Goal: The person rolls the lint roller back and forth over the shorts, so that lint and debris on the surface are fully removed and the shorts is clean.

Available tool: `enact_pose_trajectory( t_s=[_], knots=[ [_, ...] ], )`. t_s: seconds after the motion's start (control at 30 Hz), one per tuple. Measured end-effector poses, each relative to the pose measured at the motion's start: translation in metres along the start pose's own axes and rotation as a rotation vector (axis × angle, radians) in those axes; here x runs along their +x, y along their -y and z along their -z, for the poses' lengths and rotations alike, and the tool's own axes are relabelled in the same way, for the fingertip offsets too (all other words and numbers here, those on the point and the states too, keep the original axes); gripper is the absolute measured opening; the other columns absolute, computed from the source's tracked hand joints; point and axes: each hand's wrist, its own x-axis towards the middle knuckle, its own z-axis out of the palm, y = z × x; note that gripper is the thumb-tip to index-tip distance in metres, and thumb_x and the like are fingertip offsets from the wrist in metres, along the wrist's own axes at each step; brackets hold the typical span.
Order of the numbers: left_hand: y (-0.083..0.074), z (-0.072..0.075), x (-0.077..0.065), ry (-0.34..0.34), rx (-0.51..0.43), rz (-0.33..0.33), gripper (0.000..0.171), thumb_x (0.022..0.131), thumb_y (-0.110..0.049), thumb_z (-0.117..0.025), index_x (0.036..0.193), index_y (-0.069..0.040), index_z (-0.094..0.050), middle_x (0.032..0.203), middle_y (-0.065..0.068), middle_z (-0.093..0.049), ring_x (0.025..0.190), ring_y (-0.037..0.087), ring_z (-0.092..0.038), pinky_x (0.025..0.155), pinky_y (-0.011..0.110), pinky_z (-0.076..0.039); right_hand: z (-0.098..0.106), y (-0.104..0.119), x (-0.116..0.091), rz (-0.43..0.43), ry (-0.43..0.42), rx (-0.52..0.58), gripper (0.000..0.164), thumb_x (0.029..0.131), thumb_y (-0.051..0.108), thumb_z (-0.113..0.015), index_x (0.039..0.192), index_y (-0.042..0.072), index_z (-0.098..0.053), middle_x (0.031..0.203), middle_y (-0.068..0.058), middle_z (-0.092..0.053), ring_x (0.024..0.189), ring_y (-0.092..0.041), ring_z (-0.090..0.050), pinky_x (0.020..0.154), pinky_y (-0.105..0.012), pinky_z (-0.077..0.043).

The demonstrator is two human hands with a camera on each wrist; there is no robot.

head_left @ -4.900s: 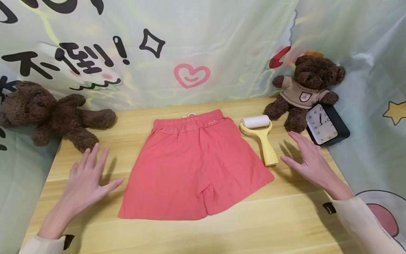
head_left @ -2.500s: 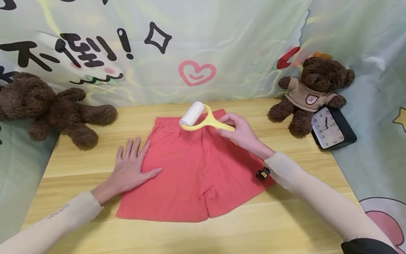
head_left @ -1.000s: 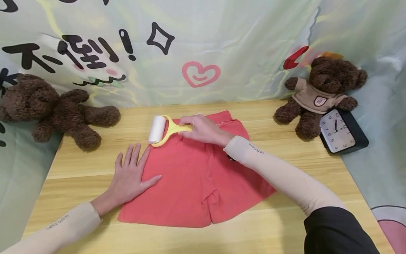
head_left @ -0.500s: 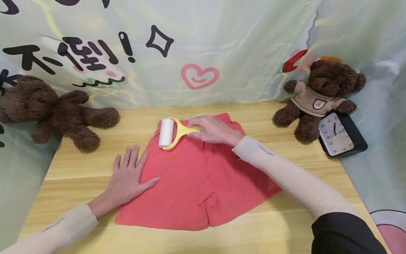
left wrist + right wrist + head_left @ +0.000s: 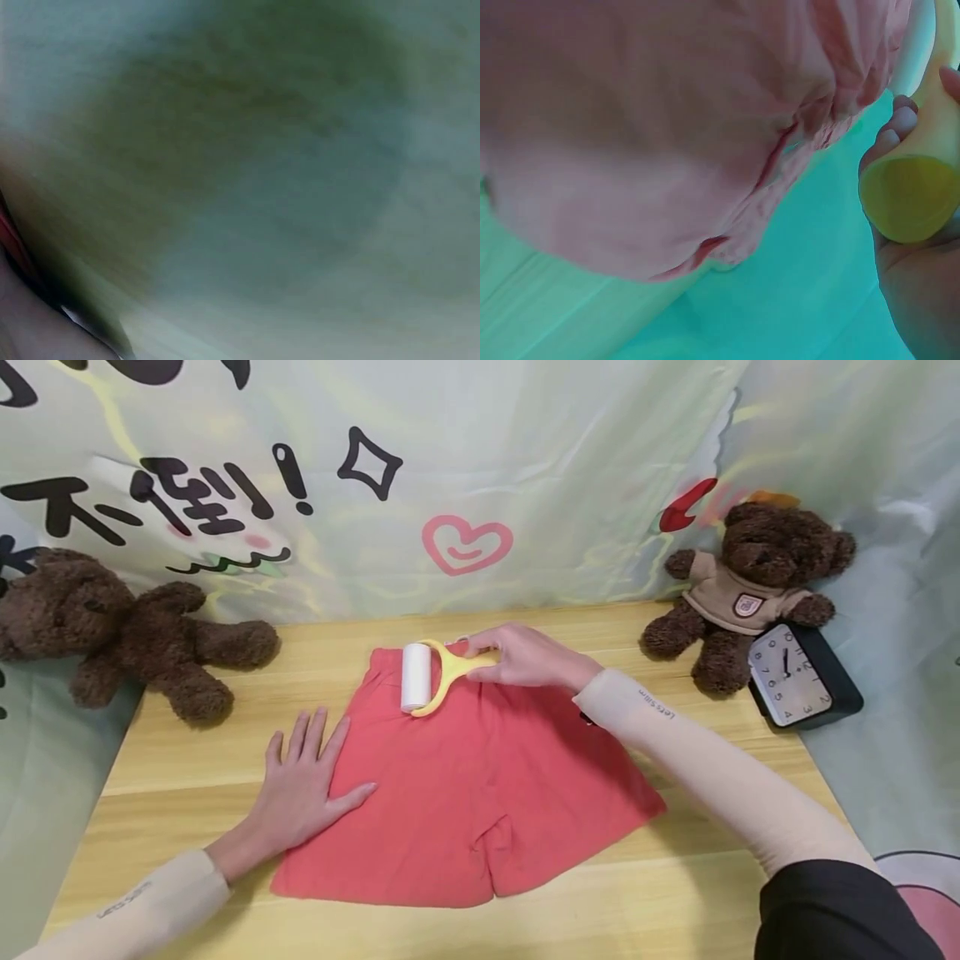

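Note:
A pair of red shorts [image 5: 420, 810] lies flat, waistband toward the back wall. My right hand [image 5: 525, 656] grips the yellow handle of a lint roller [image 5: 417, 678], whose white roll sits on the left part of the waistband. In the right wrist view, fingers curl round the lint roller's handle [image 5: 909, 196] beside the shorts [image 5: 667, 135]. My left hand [image 5: 300, 793] rests with spread, straight fingers on the left edge of the shorts, partly on the wood. The left wrist view is blurred, with only a bit of the hand [image 5: 37, 322] in its lower left corner.
The shorts lie on a wooden table [image 5: 600, 910]. A brown teddy bear [image 5: 142, 635] lies at the back left. Another teddy bear [image 5: 750, 593] in a beige top sits at the back right, beside a black square clock [image 5: 802, 677]. A printed cloth [image 5: 555, 468] hangs behind.
My right hand has picked up the lint roller from beside the shorts, carried it to their upper left edge, then moved it rightward along the waistband. The left hand has come down onto the shorts.

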Motion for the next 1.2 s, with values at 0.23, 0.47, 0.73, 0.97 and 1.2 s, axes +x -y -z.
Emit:
enact_pose_trajectory(
  t_s=[0.23,0.47,0.73,0.97,1.2],
  knots=[
    [-0.001,0.0,-0.001,-0.011,-0.003,0.003,0.108,0.094,-0.07,-0.069,0.173,-0.007,-0.031,0.175,0.029,-0.019,0.16,0.051,-0.014,0.117,0.078,-0.01,0.016,-0.009,-0.011,-0.067,0.019,0.018,0.024,0.094,0.026,-0.09,0.117,0.023,-0.085,0.111,0.007,-0.075,0.096,-0.019,-0.063,0.081,-0.039,-0.055],
    [0.0,0.0,-0.002,-0.026,-0.008,-0.006,0.107,0.094,-0.068,-0.07,0.172,-0.007,-0.032,0.174,0.031,-0.021,0.16,0.052,-0.015,0.116,0.079,-0.011,0.031,-0.022,-0.022,-0.05,0.009,-0.026,0.024,0.092,0.022,-0.092,0.114,0.02,-0.085,0.108,0.007,-0.077,0.096,-0.018,-0.066,0.086,-0.041,-0.055],
    [-0.002,0.001,-0.003,-0.006,-0.013,-0.003,0.107,0.095,-0.069,-0.069,0.173,-0.006,-0.029,0.175,0.031,-0.018,0.161,0.052,-0.013,0.117,0.078,-0.01,0.047,-0.036,-0.045,-0.081,0.019,0.02,0.022,0.094,0.023,-0.09,0.115,0.019,-0.085,0.114,0.003,-0.078,0.105,-0.021,-0.067,0.091,-0.047,-0.053],
    [-0.001,0.0,-0.002,0.003,-0.006,-0.001,0.108,0.095,-0.07,-0.068,0.173,-0.007,-0.028,0.175,0.031,-0.018,0.161,0.052,-0.012,0.117,0.078,-0.009,0.06,-0.052,-0.066,-0.108,0.019,0.086,0.018,0.096,0.021,-0.088,0.113,0.016,-0.085,0.113,0.0,-0.077,0.107,-0.022,-0.066,0.092,-0.047,-0.053],
    [-0.004,0.001,-0.002,-0.016,-0.009,-0.006,0.108,0.094,-0.07,-0.07,0.172,-0.006,-0.031,0.174,0.031,-0.021,0.16,0.052,-0.015,0.116,0.079,-0.011,0.074,-0.062,-0.083,-0.106,0.019,0.079,0.013,0.097,0.019,-0.088,0.109,0.017,-0.085,0.108,0.001,-0.077,0.1,-0.022,-0.065,0.089,-0.043,-0.051]
  ],
)
